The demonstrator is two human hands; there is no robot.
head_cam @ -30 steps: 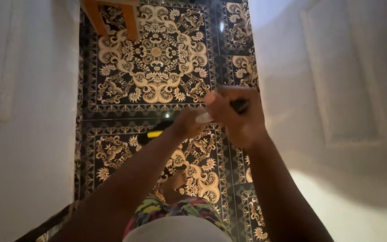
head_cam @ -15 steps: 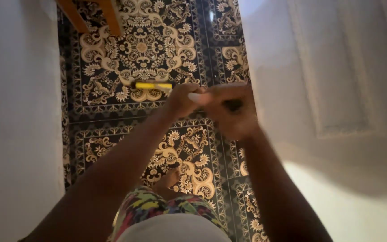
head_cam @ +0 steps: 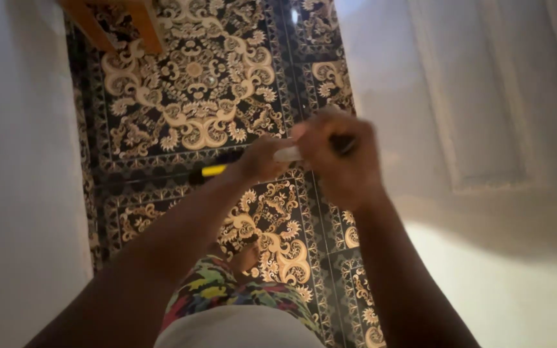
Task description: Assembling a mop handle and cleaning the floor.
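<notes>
Yellow-and-black tool (head_cam: 211,171) is gripped in the closed left hand (head_cam: 260,158); a pale piece (head_cam: 287,154) (blurred) is pinched by the right hand (head_cam: 336,154), and could be dropped onto the patterned tiles (head_cam: 182,103).

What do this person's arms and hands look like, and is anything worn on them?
Both arms are bare from hand to the frame's lower edge: no sleeves, gloves or watch show. The left hand and right hand are blurred, so rings cannot be ruled out. Below the arms are a pale top and multicoloured patterned clothing.
</notes>
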